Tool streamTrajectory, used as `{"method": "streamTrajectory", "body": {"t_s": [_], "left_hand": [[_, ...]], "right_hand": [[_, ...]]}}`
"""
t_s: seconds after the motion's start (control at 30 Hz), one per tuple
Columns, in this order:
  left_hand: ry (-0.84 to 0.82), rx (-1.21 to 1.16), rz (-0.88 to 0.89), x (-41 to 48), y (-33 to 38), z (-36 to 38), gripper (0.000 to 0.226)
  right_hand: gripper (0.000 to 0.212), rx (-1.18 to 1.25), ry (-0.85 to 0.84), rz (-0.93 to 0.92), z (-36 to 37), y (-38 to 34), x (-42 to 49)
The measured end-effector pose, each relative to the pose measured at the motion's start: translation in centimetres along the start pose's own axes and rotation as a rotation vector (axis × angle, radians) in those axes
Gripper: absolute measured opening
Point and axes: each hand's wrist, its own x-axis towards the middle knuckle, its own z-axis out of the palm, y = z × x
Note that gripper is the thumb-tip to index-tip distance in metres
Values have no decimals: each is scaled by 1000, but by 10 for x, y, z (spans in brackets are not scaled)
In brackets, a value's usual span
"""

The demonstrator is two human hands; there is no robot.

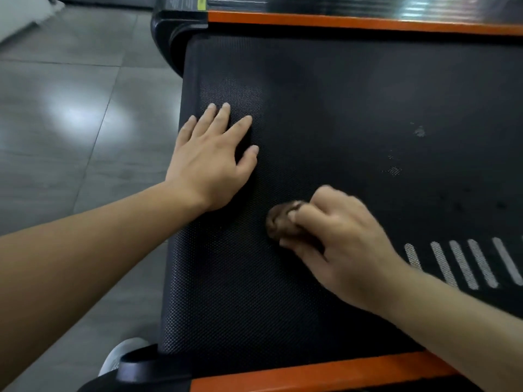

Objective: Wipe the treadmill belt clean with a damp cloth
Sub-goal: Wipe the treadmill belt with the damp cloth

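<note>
Curling right fingers (pixel 310 217) around balled cloth (pixel 275 222)

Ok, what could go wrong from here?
1. The cloth is balled small in the right hand, so each stroke likely covers little of the belt and patches may be skipped.
2. The grey smudges lie well away from the cloth and could be missed.
3. The left hand, pressing flat, may leave fresh prints.
</note>
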Motion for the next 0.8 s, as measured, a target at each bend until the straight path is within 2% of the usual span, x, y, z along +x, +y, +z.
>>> {"method": "streamTrajectory", "body": {"t_s": [0.07,0.1,0.23,0.27,0.33,0.4,0.47,0.53,0.63,0.67,0.7,0.8], "left_hand": [[-13,23,-1,0,1,1,60],[-19,31,1,0,1,0,61],[-30,45,-5,0,2,0,61],[-28,48,-3,0,2,0,61],[-19,49,1,0,2,1,60],[-9,55,1,0,1,2,60],[-2,57,4,0,1,3,60],[-4,51,3,0,1,2,59],[-9,51,6,1,2,3,59],[-9,53,7,1,1,3,59],[-11,51,7,1,1,3,59],[-8,50,10,2,1,4,60]], "right_hand": [[34,-7,-42,-101,-3,12,5],[36,-59,-12,-81,-5,26,15],[39,-218,189,385,-20,98,62],[38,-225,211,420,-18,97,63],[39,-218,182,303,-11,70,49],[37,-75,59,152,-6,37,28],[37,-19,-42,76,-10,38,27],[38,-84,59,125,-13,65,50],[33,-133,208,480,-21,110,93],[33,-145,228,521,-17,110,100],[33,-156,225,493,-13,100,101],[38,-99,136,218,1,59,79]]}}
